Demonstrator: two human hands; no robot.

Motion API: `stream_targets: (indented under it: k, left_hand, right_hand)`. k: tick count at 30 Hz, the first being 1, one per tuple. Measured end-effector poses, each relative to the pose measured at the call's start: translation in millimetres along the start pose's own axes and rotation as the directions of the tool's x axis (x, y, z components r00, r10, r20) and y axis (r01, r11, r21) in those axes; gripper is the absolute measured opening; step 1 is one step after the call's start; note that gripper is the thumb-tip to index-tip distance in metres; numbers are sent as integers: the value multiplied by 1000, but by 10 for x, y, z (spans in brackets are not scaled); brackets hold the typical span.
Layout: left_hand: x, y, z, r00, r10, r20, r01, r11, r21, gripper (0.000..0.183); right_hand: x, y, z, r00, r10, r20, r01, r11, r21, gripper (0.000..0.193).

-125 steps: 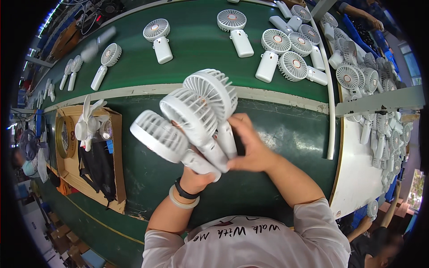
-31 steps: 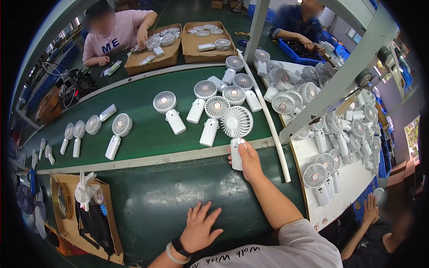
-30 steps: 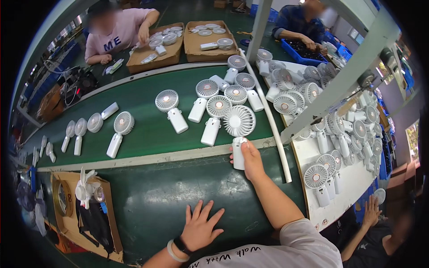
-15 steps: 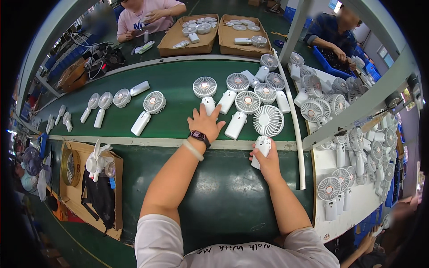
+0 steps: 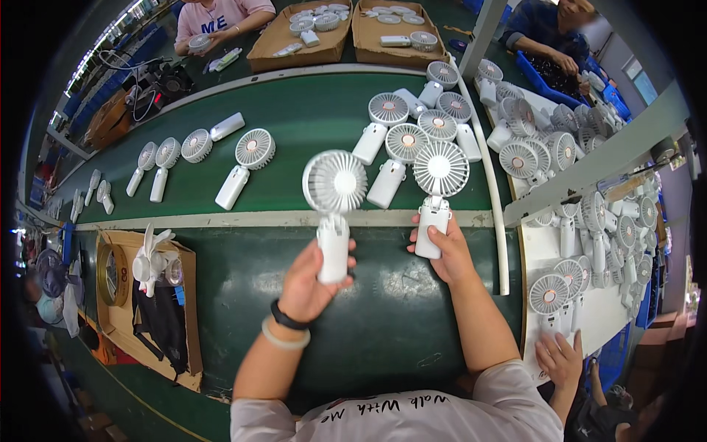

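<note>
Upright in my left hand (image 5: 300, 289) is a white handheld fan (image 5: 334, 254), gripped by its handle, its round head slightly blurred. My right hand (image 5: 453, 254) is closed around the handle of a second white handheld fan (image 5: 441, 168), the thumb lying on the handle's front. Both fans are raised over the near edge of the green conveyor belt. Just beyond the right one, several more handheld fans (image 5: 406, 142) lie in a cluster on the belt. To the left, a single fan (image 5: 255, 149) rests with its handle toward me.
A white pipe (image 5: 487, 184) and a grey metal frame (image 5: 604, 147) border the belt's right side. Beyond them a white table (image 5: 534, 254) carries many fans; another person's hand (image 5: 560, 359) reaches to its near edge. Cardboard trays (image 5: 298, 51) stand opposite, with two people working there.
My left hand has lifted a fan off the belt and drawn it back toward me. The fan in my right hand now faces me more upright. Another person's hand has come to the right table.
</note>
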State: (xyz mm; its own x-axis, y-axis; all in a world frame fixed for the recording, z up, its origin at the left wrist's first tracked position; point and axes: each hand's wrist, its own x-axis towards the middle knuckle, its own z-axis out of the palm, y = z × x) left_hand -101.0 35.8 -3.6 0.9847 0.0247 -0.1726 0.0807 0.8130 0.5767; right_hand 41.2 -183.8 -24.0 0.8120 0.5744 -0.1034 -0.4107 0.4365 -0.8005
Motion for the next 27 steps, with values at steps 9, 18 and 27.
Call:
stream_targets:
  k: [9,18,27]
  left_hand:
    - [-313,-262,-256,996,35,82,-32,999,-32,47]
    - [-308,-249,-230,988,116,98,-116,993,-4,54]
    - [-347,-201,-157,993,119,9,-119,993,-22,62]
  right_hand:
    - [-47,23,343,996,74,43,-66,984,-166,65]
    - [-113,308,501,994,86,61,-84,996,-44,72]
    - [-62,314,373,988,100,121,-101,995,6,60]
